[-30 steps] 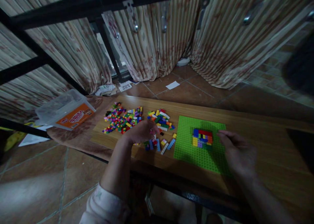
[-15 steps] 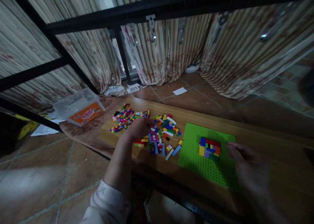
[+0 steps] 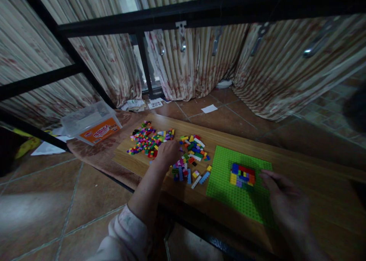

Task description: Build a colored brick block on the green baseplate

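The left hand [image 3: 169,153] is curled over the loose bricks [image 3: 197,153] left of the baseplate [image 3: 221,194], its grip hidden; the right hand [image 3: 286,194] is at the baseplate's right edge, thumb and fingertips drawn together, contents indeterminable. The block [image 3: 243,176] sits on the baseplate, near its middle. Current step: apparently brick selection; next move calls for a fingertip pinch.

Head-worn view, facing forward, down over green baseplate [image 3: 222,179]; curtains [image 3: 185,76] beyond.
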Available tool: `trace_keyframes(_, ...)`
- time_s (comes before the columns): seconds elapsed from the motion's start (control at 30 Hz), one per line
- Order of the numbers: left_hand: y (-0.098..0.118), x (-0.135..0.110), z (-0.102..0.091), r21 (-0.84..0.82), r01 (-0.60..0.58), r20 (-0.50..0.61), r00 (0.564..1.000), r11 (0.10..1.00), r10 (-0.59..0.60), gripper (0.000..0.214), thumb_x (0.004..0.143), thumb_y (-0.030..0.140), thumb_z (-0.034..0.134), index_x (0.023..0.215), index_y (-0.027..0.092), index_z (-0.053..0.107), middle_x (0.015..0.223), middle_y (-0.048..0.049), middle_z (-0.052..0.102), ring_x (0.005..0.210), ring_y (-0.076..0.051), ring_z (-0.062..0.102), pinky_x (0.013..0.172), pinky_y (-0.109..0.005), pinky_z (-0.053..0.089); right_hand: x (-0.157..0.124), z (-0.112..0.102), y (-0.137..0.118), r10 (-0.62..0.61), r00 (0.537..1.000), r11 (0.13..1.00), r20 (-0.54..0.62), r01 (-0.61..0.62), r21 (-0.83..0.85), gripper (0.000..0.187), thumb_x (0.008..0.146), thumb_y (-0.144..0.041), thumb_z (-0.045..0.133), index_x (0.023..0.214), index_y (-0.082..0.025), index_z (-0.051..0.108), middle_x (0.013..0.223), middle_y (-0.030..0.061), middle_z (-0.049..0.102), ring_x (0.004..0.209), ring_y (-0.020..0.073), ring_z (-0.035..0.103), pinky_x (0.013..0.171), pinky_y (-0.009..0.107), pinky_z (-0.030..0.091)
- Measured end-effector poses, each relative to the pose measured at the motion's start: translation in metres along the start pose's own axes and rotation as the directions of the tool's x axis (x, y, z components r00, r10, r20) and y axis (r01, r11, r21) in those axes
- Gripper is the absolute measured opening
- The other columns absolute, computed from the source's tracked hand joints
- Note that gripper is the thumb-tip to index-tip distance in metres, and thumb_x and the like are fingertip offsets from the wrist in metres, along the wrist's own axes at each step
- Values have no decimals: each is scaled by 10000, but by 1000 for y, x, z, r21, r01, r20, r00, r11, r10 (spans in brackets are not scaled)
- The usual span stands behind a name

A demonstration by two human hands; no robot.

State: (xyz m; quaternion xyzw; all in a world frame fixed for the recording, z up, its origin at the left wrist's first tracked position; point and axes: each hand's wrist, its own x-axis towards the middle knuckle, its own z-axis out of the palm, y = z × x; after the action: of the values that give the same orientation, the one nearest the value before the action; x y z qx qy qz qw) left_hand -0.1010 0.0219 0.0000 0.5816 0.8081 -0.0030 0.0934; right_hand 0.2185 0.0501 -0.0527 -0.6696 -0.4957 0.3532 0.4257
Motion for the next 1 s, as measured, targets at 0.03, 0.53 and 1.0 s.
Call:
trace_keyframes(0.03,1,0,1,6,11,4,1000,1000,-11,217,770,272,543,878,181,707,924,-110,717,928,-257,670,748,-303,493,0,0,0,-9,1000,1000,1,9,7,342,665,-458,689,880,-194,720,904,69,729,810,240,658,827,399,488)
trace_keyframes(0.53,-6,3,-1,-304,-113,-100,991,946,86,150,787,253,541,832,162,652,774,-66,674,810,-203,639,707,-279,465,1,4,1,-53,999,997,2,53,59,329,696,-450,683,889,-188,731,861,61,732,768,208,653,765,362,489)
trace_keyframes(1.0,76,-29,14,-951,300,292,804,72,517,365,694,428,755,834,132,593,732,-5,617,603,-78,575,558,-194,427,-29,6,-23,-571,789,820,226,559,123,232,880,-296,573,1088,-245,664,1002,45,685,896,169,635,803,311,512)
